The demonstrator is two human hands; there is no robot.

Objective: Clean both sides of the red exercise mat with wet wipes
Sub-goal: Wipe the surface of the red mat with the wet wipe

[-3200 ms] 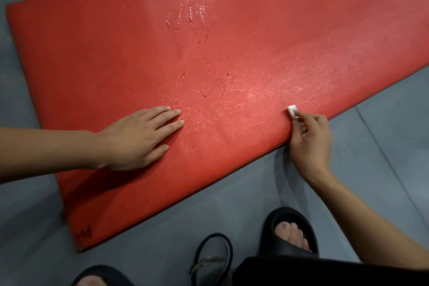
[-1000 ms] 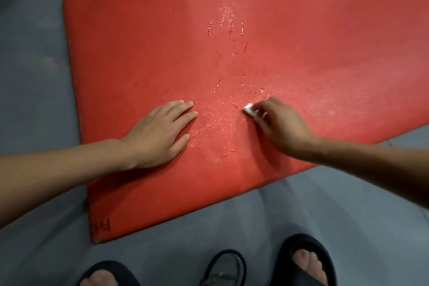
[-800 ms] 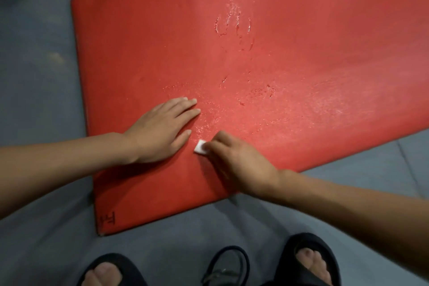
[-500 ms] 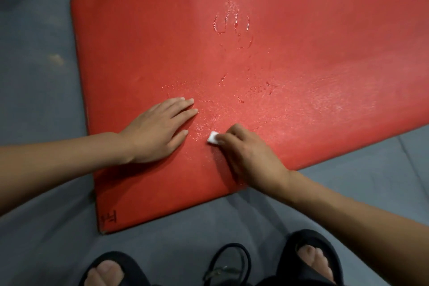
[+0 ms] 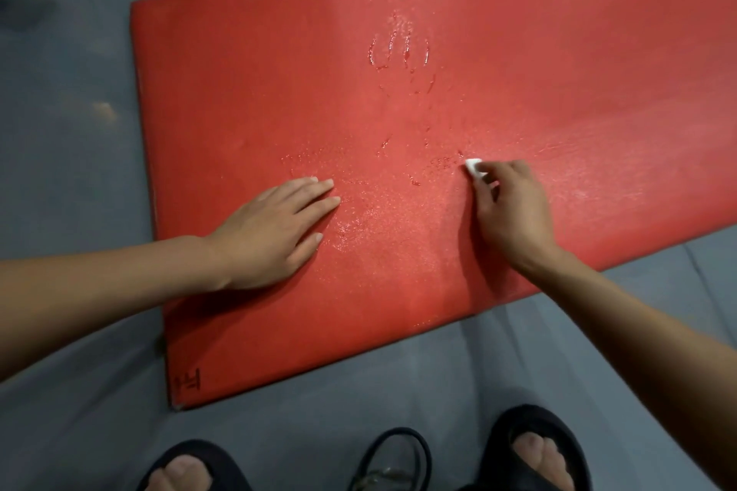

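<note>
Both forearms (image 5: 119,283) are bare, with no sleeves, watch or rings in sight. Short, unpainted nails show on the left hand (image 5: 271,231). Nearer than the mat's (image 5: 518,72) near edge, black open-toed slides (image 5: 534,446) cover both feet.

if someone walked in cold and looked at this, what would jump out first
The big red foam exercise mat fills most of the view, lying flat on the grey floor, with wet smears glistening near its middle. The left hand presses flat on the mat, while the right hand pinches a small folded white wet wipe against the surface. Black slide sandals show at the bottom edge.
</note>
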